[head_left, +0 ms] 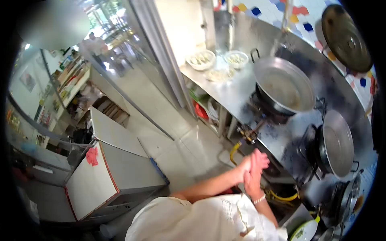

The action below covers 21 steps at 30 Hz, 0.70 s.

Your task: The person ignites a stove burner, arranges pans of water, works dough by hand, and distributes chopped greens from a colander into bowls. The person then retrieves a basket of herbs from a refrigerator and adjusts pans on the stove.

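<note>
My left hand (242,165) and my right hand (252,182) are pressed together in front of my body, fingers folded against each other. No object shows between them. A beaded bracelet (259,199) circles my right wrist. The joined hands are over the front of the metal stove counter (237,96), near a gas valve (247,133) with a yellow hose (234,152). Beyond them a large, wide pan (281,86) with some liquid in it sits on a burner. Another wide pan (337,144) stands on the burner to its right.
A bowl (201,60), a smaller tub (236,60) and a flat plate (219,75) of food stand at the counter's far end. A dark lid (346,38) leans against the tiled wall. On the left, a white chest (92,180) carries a pink cloth (92,156). A green-rimmed dish (304,231) is at bottom right.
</note>
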Tool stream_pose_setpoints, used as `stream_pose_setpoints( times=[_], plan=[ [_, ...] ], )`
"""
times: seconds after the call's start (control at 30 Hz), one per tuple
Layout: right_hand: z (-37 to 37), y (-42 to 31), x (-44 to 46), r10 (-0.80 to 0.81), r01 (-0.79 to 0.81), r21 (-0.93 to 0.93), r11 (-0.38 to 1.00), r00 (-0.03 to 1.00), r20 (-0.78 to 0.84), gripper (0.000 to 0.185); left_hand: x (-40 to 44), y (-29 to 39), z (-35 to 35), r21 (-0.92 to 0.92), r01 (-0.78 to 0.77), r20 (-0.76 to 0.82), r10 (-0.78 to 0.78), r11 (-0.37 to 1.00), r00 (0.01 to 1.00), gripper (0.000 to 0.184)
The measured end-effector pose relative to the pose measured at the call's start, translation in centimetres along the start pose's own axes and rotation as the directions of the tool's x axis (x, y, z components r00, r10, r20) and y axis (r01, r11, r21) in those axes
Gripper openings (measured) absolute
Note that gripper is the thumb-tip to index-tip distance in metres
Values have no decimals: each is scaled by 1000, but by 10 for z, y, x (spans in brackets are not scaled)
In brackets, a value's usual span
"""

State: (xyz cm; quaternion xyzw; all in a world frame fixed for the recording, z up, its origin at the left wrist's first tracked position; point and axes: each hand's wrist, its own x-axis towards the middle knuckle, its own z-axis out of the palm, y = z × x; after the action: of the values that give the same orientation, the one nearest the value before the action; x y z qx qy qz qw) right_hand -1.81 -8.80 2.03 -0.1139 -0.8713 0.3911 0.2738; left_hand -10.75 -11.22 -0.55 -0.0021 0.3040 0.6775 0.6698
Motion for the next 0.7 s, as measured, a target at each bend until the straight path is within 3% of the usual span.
stream_pose_setpoints(
  times=[0.03, 0.07, 0.1, 0.13, 0.17, 0.2, 0.23, 0.27, 0.3, 0.33, 0.43, 0.47, 0.53, 0.57, 0.63, 0.7],
  plan=[
    [-5, 5, 11, -28, 28, -8, 1000, 995, 96, 55, 4, 3, -9, -62, -16, -64, 12, 998, 998, 47],
    [-10, 13, 17, -46, 49, -13, 999, 980, 192, 50, 22, 6, -44, -38, -152, 189, 156, 988, 969, 46],
    [-15, 21, 20, -37, 47, -33, 998, 968, 248, 46, 32, 5, -74, -67, -279, 427, 280, 958, 859, 44],
    [-22, 26, 24, -37, 45, -26, 999, 966, 255, 43, 17, 12, -66, -48, -390, 132, 393, 920, 910, 46],
    [-17, 51, 15, 45, -47, 4, 999, 973, 227, 34, -12, 37, -32, 116, -306, -269, 326, 945, 906, 47],
    [-18, 70, 11, 242, -269, 68, 961, 933, 266, 29, -7, 42, -56, 122, -358, -348, 378, 926, 858, 44],
    [-16, 97, 6, 270, -292, 54, 955, 930, 249, 29, -7, 48, -76, 253, -358, -389, 434, 899, 813, 42],
    [-12, 125, 1, 409, -440, 73, 895, 874, 262, 27, -6, 55, -91, 381, -347, -421, 495, 857, 760, 40],
    [-8, 145, -2, 533, -575, 96, 812, 800, 277, 26, -2, 62, -106, 419, -318, -458, 500, 851, 735, 37],
    [-4, 157, 0, 548, -587, 96, 804, 794, 262, 26, 4, 68, -115, 457, -291, -491, 511, 841, 705, 34],
    [-2, 160, 35, 772, -781, 433, 450, 584, 252, 28, 30, 83, -118, 556, -173, -535, 509, 813, 674, 32],
    [4, 168, 42, 799, -803, 490, 340, 522, 300, 30, 44, 87, -123, 563, -169, -519, 505, 809, 690, 32],
    [13, 172, 61, 812, -806, 578, 129, 421, 405, 33, 69, 94, -140, 689, -16, -499, 489, 725, 715, 31],
    [22, 179, 62, 824, -793, 597, 122, 416, 385, 33, 78, 98, -147, 699, -5, -483, 478, 715, 734, 31],
    [39, 196, 60, 776, -675, 736, -61, 431, 460, 35, 96, 104, -157, 649, 79, -450, 297, 757, 842, 34],
    [46, 193, 61, 849, -608, 788, -94, 365, 382, 33, 103, 110, -155, 646, 123, -392, 190, 753, 900, 31]
  ],
)
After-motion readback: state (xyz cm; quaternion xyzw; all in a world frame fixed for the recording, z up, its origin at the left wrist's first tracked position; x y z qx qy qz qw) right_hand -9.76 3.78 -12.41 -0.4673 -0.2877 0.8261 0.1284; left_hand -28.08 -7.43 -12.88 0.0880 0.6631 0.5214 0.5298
